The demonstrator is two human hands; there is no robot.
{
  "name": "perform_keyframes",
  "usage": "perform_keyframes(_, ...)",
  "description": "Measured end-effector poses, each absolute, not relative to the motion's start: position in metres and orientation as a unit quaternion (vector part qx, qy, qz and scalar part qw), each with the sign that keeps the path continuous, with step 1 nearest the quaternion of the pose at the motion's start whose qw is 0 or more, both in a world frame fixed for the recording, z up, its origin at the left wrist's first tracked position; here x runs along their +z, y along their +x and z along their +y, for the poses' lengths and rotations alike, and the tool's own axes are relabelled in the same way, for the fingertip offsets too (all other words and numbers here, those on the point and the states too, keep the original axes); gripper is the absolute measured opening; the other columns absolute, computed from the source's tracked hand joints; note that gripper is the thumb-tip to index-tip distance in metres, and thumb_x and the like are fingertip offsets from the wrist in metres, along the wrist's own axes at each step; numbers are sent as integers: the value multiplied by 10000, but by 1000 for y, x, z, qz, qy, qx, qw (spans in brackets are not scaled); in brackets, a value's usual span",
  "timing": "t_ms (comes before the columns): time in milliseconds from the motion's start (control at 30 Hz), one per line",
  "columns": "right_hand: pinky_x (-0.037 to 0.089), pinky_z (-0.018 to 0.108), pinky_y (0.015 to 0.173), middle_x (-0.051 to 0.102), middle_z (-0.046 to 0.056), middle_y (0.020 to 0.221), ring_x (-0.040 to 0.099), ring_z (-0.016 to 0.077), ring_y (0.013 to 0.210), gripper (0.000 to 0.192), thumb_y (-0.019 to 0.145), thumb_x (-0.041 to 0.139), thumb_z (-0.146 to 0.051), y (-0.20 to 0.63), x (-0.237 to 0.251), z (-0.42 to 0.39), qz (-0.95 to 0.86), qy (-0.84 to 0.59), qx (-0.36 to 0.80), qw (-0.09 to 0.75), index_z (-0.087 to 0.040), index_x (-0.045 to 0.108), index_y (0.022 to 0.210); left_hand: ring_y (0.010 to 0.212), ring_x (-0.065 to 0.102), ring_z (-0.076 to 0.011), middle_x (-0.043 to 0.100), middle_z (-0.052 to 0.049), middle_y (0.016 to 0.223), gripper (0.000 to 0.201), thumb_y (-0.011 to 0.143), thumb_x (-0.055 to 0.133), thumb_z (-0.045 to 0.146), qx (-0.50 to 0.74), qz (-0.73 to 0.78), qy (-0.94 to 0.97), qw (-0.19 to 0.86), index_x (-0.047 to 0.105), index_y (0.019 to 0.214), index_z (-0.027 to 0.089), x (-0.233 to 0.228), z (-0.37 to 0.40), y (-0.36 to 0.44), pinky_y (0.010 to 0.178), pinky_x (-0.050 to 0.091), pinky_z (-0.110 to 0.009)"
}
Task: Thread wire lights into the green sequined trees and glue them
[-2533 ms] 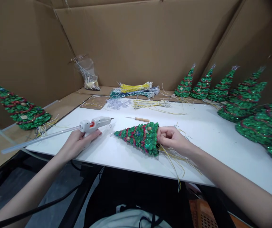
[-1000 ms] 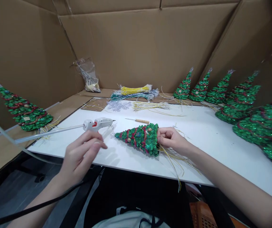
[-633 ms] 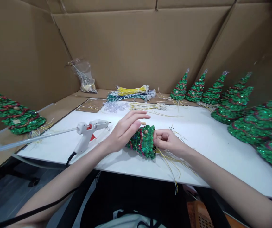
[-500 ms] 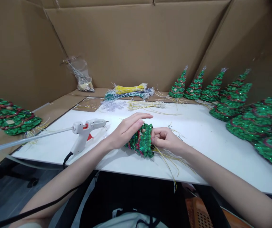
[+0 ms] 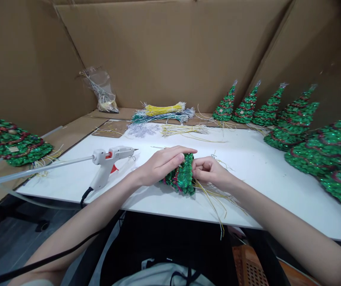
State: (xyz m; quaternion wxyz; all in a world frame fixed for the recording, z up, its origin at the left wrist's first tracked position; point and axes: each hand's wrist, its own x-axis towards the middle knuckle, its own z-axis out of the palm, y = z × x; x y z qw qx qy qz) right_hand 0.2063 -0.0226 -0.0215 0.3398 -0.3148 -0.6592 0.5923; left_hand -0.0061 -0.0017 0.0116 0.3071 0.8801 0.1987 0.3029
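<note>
A small green tinsel Christmas tree (image 5: 185,176) with red garland lies on its side on the white tabletop, its base facing right. Over its upper side my left hand (image 5: 166,163) is laid, long fingers together and thumb pressed against the tinsel, holding it. At the base rim, the curled fingers of my right hand (image 5: 207,169) are pinched together; their tips and whatever they grip are hidden at the base. Yellow and white wires (image 5: 210,198) trail from the base toward the table's front edge. The tree's tip is hidden behind my left hand.
A white glue gun (image 5: 106,163) with a long glue stick stands left of my hands. Bundles of coloured wires (image 5: 164,111) and clear plastic pieces (image 5: 143,130) lie at the back. Finished-looking trees (image 5: 291,127) line the right side; another tree (image 5: 12,143) is left. Cardboard walls (image 5: 164,55) enclose the table.
My left hand has slid slightly right over the tree, covering more of its top near the base. The tree appears turned a little. My right hand stays at the base.
</note>
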Motion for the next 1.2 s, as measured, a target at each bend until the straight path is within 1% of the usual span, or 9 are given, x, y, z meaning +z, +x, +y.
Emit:
perform_keyframes(267, 188, 212, 430, 338, -101, 434, 258, 44, 415, 236, 719, 749, -302, 205, -19, -25, -647, -331, 597, 340, -138, 586, 670, 1188, 552, -203, 595, -77, 1293, 390, 1027, 304, 344, 291, 207, 890, 282, 533, 1296, 179, 12, -4, -5, 1032, 397, -313)
perform_keyframes(567, 187, 207, 432, 349, -97, 442, 256, 42, 418, 182, 735, 685, -232, 204, -20, -25, -666, -328, 570, 353, -150, 554, 641, 1183, 548, -198, 594, -71, 1284, 376, 1029, 298, 324, 287, 208, 892, 280, 528, 1296, 191, 12, -5, -5, 1027, 394, -309)
perform_keyframes(700, 190, 208, 430, 345, -96, 442, 264, 44, 414, 172, 741, 677, -239, 204, -20, -25, -667, -331, 565, 355, -151, 561, 649, 1183, 546, -192, 590, -74, 1281, 373, 1027, 314, 320, 282, 213, 895, 272, 524, 1296, 171, 13, -5, -5, 1024, 387, -291)
perform_keyframes(833, 189, 209, 432, 351, -94, 448, 264, 44, 420, 169, 745, 685, -254, 205, -21, -26, -661, -336, 572, 350, -144, 579, 672, 1198, 539, -197, 584, -75, 1295, 377, 1027, 308, 324, 280, 213, 896, 270, 520, 1300, 174, 13, -4, -4, 1033, 381, -294)
perform_keyframes(1000, 178, 211, 428, 319, -100, 446, 248, 43, 419, 230, 735, 730, -310, 203, -20, -27, -641, -348, 587, 351, -142, 583, 682, 1185, 548, -205, 590, -74, 1289, 374, 1024, 308, 330, 280, 214, 897, 266, 525, 1292, 183, 14, -5, -4, 1024, 394, -306)
perform_keyframes(1200, 190, 209, 424, 330, -101, 439, 256, 44, 415, 258, 720, 747, -311, 203, -20, -27, -645, -342, 580, 362, -154, 556, 645, 1160, 563, -209, 601, -78, 1269, 387, 1025, 289, 338, 282, 220, 899, 253, 521, 1296, 187, 13, -7, -4, 1009, 409, -315)
